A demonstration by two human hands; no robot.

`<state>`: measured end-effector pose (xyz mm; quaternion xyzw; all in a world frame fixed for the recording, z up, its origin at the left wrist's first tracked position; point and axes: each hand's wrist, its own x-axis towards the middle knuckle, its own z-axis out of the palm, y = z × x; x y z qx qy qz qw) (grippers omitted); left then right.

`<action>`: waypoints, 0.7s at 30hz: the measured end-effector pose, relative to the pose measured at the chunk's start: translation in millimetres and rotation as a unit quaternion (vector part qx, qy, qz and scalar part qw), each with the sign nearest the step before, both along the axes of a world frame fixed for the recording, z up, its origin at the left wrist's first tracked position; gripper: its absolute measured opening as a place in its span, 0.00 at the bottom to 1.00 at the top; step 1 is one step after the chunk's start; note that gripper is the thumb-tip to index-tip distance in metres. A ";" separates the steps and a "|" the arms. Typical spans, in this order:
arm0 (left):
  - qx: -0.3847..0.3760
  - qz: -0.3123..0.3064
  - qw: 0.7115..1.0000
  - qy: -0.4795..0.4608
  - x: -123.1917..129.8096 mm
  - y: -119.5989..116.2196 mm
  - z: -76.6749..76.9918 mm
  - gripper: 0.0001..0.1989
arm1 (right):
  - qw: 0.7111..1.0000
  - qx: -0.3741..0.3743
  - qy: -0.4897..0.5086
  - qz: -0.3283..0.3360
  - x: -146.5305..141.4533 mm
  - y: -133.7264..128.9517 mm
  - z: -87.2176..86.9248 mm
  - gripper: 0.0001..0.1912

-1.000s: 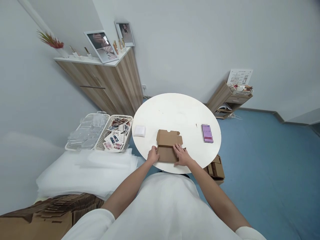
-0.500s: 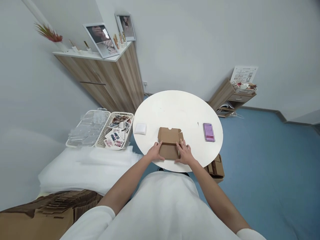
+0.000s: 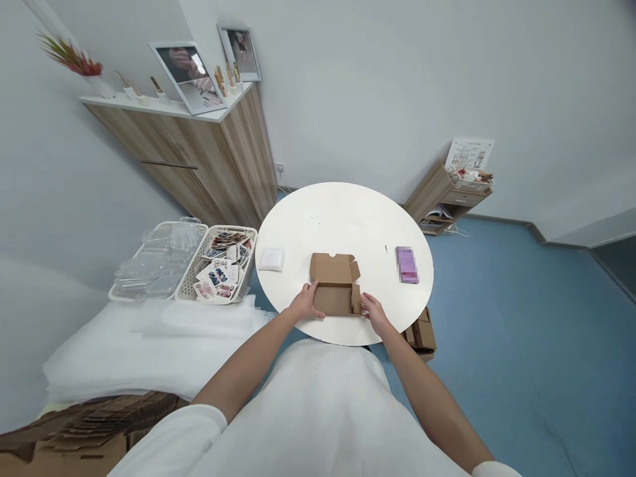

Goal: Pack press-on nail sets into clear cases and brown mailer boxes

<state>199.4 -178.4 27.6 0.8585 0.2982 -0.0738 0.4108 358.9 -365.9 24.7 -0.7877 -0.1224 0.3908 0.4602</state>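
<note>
A small brown cardboard box (image 3: 334, 301) lies on the white round table, its lid raised and leaning away from me. My left hand (image 3: 305, 303) grips the box's left side, thumb along the near edge and fingers near the lid fold. At the right end, my right hand (image 3: 373, 311) has its fingers closed on the outside of the side wall, where a folded flap stands up. The right fingertips are partly hidden by that wall. Only bare brown board shows inside the box.
On the white table (image 3: 348, 212) lie a white packet (image 3: 271, 259) at left and a purple pack (image 3: 407, 265) at right. Left of it stand a basket of printed cards (image 3: 218, 271), a basket of clear plastic cases (image 3: 161, 262) and white foam sheets (image 3: 149, 344). Cardboard boxes (image 3: 422, 331) sit below right.
My right hand has moved from inside the box to the outside of its right end, and the right side flap now stands folded up. My left hand stays on the left side.
</note>
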 end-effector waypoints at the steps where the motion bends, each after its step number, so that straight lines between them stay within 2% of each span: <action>1: -0.002 0.003 1.000 0.000 0.1 -0.3 0.6 0.59 | 1.000 -0.001 0.003 0.008 -0.2 4.1 2.4 0.29; 6: -0.010 0.019 1.000 0.003 -0.1 -2.4 2.5 0.58 | 0.999 -0.018 0.002 0.037 5.0 15.3 8.8 0.31; 10: -0.017 0.020 1.000 -0.001 -0.6 -2.4 2.4 0.59 | 0.985 -0.090 -0.103 0.107 12.7 16.0 6.7 0.39; 14: -0.017 0.018 1.000 -0.006 -1.8 -1.9 1.4 0.58 | 0.959 -0.154 -0.202 0.128 17.7 11.6 2.7 0.34; 17: -0.017 0.012 1.000 -0.006 -3.0 -0.9 1.0 0.57 | 0.956 -0.098 -0.229 0.157 23.8 1.3 0.7 0.35; 21: -0.022 0.006 1.000 -0.013 -4.5 2.1 0.8 0.58 | 0.955 -0.018 -0.166 0.245 31.9 -12.2 -1.0 0.41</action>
